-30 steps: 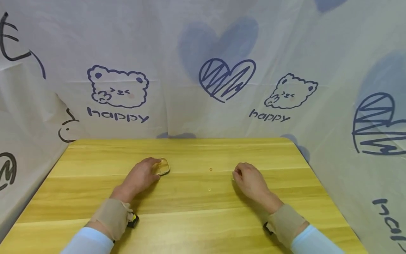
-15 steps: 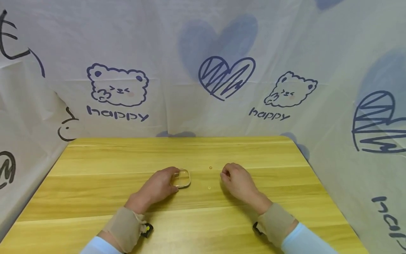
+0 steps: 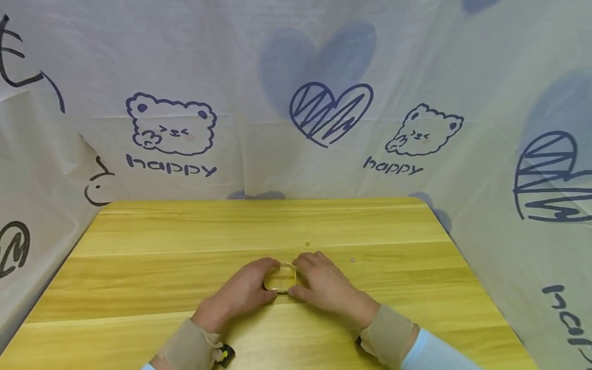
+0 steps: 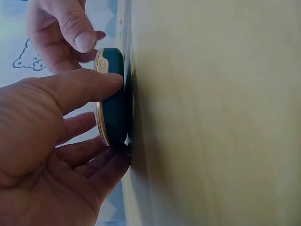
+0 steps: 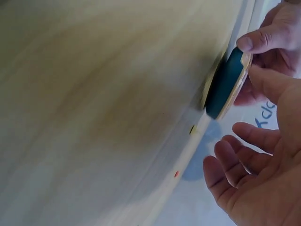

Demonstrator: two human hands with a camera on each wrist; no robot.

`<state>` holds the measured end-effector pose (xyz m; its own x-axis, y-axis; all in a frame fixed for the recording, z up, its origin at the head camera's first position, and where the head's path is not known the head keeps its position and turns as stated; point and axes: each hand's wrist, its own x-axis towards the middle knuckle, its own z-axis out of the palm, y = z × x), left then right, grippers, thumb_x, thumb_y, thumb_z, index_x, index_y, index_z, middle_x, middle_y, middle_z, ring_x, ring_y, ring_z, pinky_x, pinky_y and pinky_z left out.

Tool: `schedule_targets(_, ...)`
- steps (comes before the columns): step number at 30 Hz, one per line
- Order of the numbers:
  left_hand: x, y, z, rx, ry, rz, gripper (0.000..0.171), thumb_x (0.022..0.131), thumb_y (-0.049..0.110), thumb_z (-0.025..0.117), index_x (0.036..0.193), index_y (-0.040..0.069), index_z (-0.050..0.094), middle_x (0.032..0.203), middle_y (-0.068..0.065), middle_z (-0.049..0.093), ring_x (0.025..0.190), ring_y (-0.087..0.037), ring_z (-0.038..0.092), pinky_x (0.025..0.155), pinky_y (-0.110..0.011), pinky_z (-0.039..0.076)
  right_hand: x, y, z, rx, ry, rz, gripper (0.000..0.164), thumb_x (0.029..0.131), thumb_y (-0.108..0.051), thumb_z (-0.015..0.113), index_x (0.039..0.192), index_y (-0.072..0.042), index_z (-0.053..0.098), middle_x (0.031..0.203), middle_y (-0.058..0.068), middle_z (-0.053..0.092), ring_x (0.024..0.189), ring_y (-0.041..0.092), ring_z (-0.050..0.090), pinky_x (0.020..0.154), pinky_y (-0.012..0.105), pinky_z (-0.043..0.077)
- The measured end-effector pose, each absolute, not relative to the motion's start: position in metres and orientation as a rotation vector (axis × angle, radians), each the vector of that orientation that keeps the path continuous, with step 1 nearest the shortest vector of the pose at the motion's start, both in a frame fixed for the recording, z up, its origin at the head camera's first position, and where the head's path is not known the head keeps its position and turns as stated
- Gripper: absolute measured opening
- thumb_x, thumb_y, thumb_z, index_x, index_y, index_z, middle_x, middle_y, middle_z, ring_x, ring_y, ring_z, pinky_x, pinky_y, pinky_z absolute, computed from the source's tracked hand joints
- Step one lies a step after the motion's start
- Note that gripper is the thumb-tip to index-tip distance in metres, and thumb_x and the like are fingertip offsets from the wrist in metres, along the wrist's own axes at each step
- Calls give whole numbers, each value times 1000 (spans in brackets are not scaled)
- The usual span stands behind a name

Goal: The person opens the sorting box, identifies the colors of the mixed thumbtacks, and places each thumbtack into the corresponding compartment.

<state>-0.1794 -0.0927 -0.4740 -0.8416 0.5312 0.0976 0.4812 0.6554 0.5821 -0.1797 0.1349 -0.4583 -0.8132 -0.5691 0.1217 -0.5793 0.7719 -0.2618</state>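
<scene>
Gripping a small flat case [image 3: 280, 279] with the left hand [image 3: 242, 289] — right hand [image 3: 328, 283] close in on its other side.
Clasping the left end, left thumb on the near edge, left fingers round the far edge; bringing the right thumb beside the near right corner, right fingers loosely bent and parted — cannot tell about firm contact there. Keeping the case level between both hands, low at the wood-grain table [image 3: 139, 288], dark green below, gold-rimmed, see-through and divided on top. Leaving a tiny orange bit [image 3: 307, 244] just beyond the right hand, with a greenish bit [image 3: 340, 259] and a pinkish bit [image 3: 352, 260] just off to its right. Wearing beige wraps [image 3: 388, 336] round both wrists.
</scene>
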Motion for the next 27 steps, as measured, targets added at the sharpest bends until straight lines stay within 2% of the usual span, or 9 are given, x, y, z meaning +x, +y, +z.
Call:
schedule_targets(4, -175, -90, -475, 884, 2778, 935, 65, 80, 22, 75, 135, 5, 46, 129, -12, 57, 112, -24, 53, 95, -43, 46, -177, 127, -459, 1005, -2959, 374, 73, 83, -55, 68, 133, -5, 52, 133, 10, 55, 119, 26, 49, 107, 44, 36)
schedule_targets(7, -170, -89, -475, 932, 2799, 902, 70, 79, 24, 76, 137, 4, 44, 132, -13, 55, 116, -26, 50, 98, -43, 44, -176, 123, -460, 1029, -2985, 328, 77, 82, -55, 68, 135, -3, 50, 131, 10, 55, 115, 24, 50, 103, 41, 41)
schedule_targets(10, -168, -88, -477, 957, 2835, 852, 74, 75, 26, 77, 136, 1, 43, 132, -15, 54, 117, -29, 48, 98, -46, 43, -174, 121, -463, 1050, -2988, 293, 77, 81, -54, 69, 134, -2, 50, 127, 9, 57, 110, 21, 50, 95, 38, 46)
schedule_targets(13, -167, -89, -477, 918, 2859, 775, 76, 73, 32, 78, 134, 1, 46, 123, -13, 57, 108, -28, 47, 90, -49, 41, -173, 120, -465, 1071, -2962, 298, 74, 80, -53, 70, 130, -2, 53, 123, 9, 57, 107, 21, 51, 92, 37, 48)
schedule_targets(17, -169, -90, -478, 864, 2867, 679, 72, 69, 40, 77, 127, 3, 53, 109, -7, 56, 97, -25, 44, 79, -45, 36, -172, 119, -466, 1098, -2920, 309, 69, 79, -54, 70, 125, -4, 56, 118, 7, 59, 103, 19, 51, 88, 35, 49)
schedule_targets(21, -171, -91, -480, 887, 2881, 633, 70, 67, 45, 75, 121, 4, 56, 104, -4, 55, 94, -23, 43, 76, -41, 35, -172, 120, -466, 1124, -2898, 289, 69, 79, -55, 69, 124, -5, 56, 117, 6, 59, 104, 19, 52, 88, 35, 49)
schedule_targets(27, -172, -89, -484, 933, 2915, 545, 73, 66, 48, 73, 120, 2, 56, 105, -4, 55, 93, -23, 44, 72, -41, 37, -173, 119, -465, 1174, -2870, 233, 70, 80, -57, 66, 124, -3, 56, 119, 8, 59, 108, 20, 52, 93, 35, 48)
